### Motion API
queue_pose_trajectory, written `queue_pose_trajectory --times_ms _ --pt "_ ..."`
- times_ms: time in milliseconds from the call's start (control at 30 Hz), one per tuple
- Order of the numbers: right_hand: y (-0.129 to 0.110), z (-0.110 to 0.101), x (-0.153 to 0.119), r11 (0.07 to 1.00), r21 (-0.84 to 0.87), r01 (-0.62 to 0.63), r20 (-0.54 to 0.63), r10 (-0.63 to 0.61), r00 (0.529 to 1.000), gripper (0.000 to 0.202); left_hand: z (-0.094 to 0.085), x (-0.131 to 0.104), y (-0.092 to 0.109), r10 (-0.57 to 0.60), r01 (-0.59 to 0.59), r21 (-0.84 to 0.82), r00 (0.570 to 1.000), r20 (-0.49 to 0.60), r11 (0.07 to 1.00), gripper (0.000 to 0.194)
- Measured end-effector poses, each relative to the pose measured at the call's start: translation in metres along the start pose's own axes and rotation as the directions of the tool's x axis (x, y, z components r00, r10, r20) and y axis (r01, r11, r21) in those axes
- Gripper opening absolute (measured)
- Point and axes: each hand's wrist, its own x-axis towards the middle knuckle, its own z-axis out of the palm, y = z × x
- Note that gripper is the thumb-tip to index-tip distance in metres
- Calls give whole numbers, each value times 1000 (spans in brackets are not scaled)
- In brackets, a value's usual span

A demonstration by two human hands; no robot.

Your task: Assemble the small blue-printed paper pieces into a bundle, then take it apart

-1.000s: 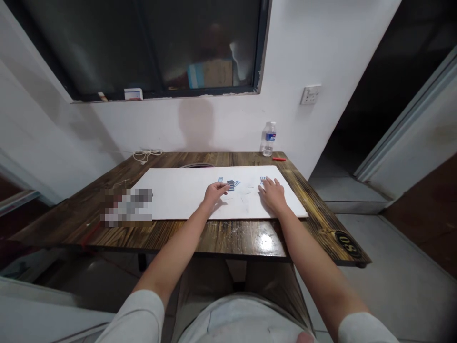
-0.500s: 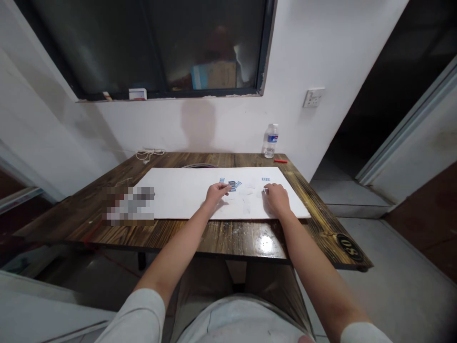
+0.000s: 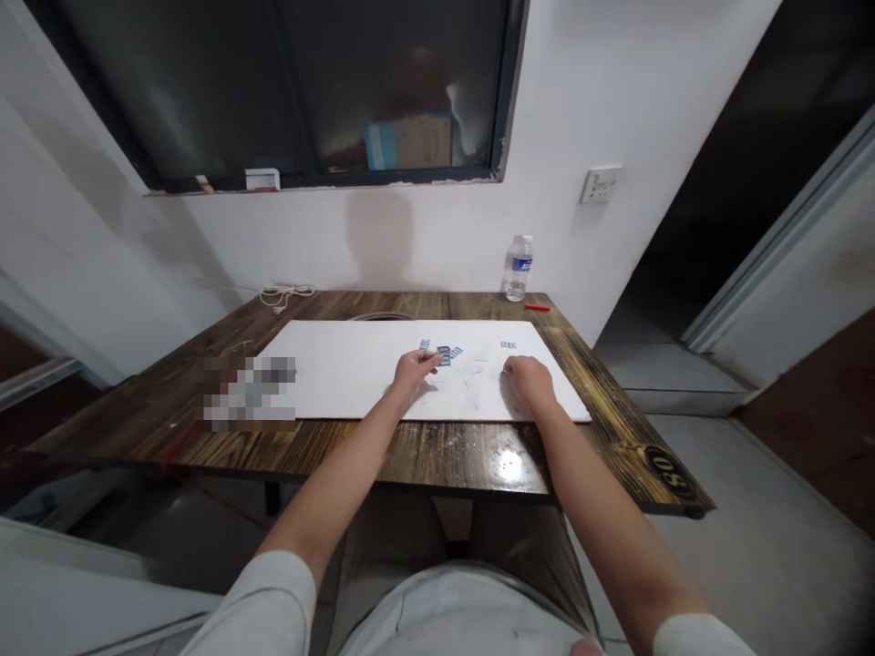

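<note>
My left hand (image 3: 414, 372) is closed in a pinch on a small blue-edged ladder-like piece (image 3: 445, 356), held above a white board (image 3: 334, 369). Beyond its fingertips, another blue-and-white piece (image 3: 425, 345) lies on the board, and a slanted one (image 3: 456, 353) shows just to the right. My right hand (image 3: 530, 380) rests low over the right part of the board, fingers curled together; whatever is between them is hidden. Just past it lies a small blue-marked piece (image 3: 509, 344). Faint clear or white slips (image 3: 473, 367) are spread between the hands.
The board lies on a dark wooden table (image 3: 437, 456). A water bottle (image 3: 519, 270) and a red stick-like item (image 3: 537, 308) stand and lie at the back right. A coiled white cable (image 3: 285, 293) is at the back left. Pixelation covers the board's left end.
The small pale bit visible at my right fingertips no longer shows, and that hand has shifted slightly. The board's right edge has moved a little to the left. My left hand stays in place.
</note>
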Motion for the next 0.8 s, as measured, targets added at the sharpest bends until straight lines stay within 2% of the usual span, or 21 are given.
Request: queue_pose_trajectory --times_ms 200,333,433,800 --pt "4 8 3 987 161 18 -69 -7 998 33 0 2 -1 7 -7 11 1000 3 1000 39" --pt "4 10 8 908 405 106 -209 -21 978 28 0 2 0 3 -3 8 1000 11 1000 40" --pt "3 9 10 855 501 131 -263 6 965 25 0 2 0 -8 8 -7 1000 13 1000 41" --pt "-10 16 11 682 723 112 -145 -10 989 18 -1 3 -3 -4 4 7 999 46 1000 39"
